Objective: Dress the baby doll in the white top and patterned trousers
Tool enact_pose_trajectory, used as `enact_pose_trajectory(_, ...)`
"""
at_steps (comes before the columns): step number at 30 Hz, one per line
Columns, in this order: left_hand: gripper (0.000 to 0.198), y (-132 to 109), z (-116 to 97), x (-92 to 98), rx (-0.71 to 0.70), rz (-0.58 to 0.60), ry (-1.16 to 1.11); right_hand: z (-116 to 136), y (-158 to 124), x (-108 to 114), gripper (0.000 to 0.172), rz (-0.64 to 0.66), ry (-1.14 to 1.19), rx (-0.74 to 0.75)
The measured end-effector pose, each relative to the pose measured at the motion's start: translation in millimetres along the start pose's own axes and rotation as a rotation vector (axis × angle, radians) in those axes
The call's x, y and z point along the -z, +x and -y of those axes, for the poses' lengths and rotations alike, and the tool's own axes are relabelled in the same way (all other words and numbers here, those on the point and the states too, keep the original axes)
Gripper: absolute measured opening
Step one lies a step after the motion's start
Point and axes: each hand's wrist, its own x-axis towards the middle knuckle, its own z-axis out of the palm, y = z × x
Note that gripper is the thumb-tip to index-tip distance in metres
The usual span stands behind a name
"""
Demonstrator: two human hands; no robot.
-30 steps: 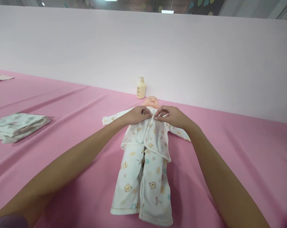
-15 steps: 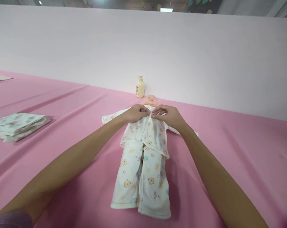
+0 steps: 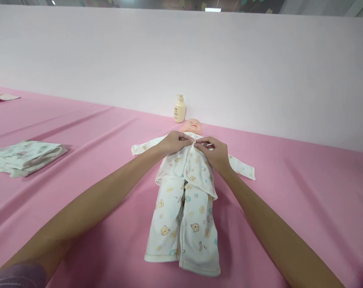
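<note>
A baby doll [image 3: 193, 126] lies face up on the pink cloth, its head toward the wall. It wears a white printed jacket [image 3: 196, 164] and matching trousers [image 3: 166, 228]. At the jacket's upper front, my left hand [image 3: 175, 142] pinches the fabric at the opening. My right hand [image 3: 215, 152] grips the other side of the same opening, fingertips almost meeting the left ones. A small raised fold of cloth stands between them. Any fastener there is too small to make out. Below the hands the jacket's front edges hang apart over the waist.
A pump bottle [image 3: 179, 110] of pale yellow liquid stands by the white wall [image 3: 259, 80] just behind the doll's head. Folded printed cloth [image 3: 25, 156] lies at the left, and a pink item [image 3: 3, 96] sits farther back. Creases run across the pink cloth [image 3: 109, 124].
My right hand has turned and its fingers have drawn in closer to the left at the jacket's opening. More of the doll's sleeve shows at the right. The view has shifted slightly.
</note>
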Motion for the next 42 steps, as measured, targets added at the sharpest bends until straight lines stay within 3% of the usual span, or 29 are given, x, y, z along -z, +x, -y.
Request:
enact_pose_trajectory(7, 0.027, -5.4, -10.1, 3.5, 0.104, 0.031, 0.002, 4.2, -5.0, -5.1, 0.028, -0.032, -0.017, -0.084)
enact_pose_trajectory(14, 0.022, -3.9, -2.7, 4.1, -0.052, -0.012, 0.043, 5.9, -4.6, -6.9, 0.028, -0.041, 0.021, -0.116)
enact_pose_trajectory(19, 0.023, -4.7, -3.8, 7.8, -0.093, 0.039, 0.087, 5.9, -4.3, -7.3, 0.027, -0.047, 0.037, -0.110)
enact_pose_trajectory(25, 0.021, -1.0, -5.3, 10.3, -0.024, 0.072, 0.081, 3.3, -4.3, -7.5, 0.023, -0.054, 0.009, -0.087)
enact_pose_trajectory(30, 0.028, 2.1, -3.4, 13.8, 0.095, 0.098, -0.056, -0.6, -3.8, -4.9, 0.023, -0.025, -0.008, -0.018)
enact_pose_trajectory(34, 0.028, 3.0, -3.0, 12.3, 0.122, 0.073, -0.085, -2.6, -3.3, -1.8, 0.022, 0.031, -0.035, 0.027)
enact_pose_trajectory(42, 0.023, -0.2, -11.2, 7.5, 0.185, 0.022, -0.067, -2.2, -1.2, -3.3, 0.021, 0.020, -0.079, 0.090)
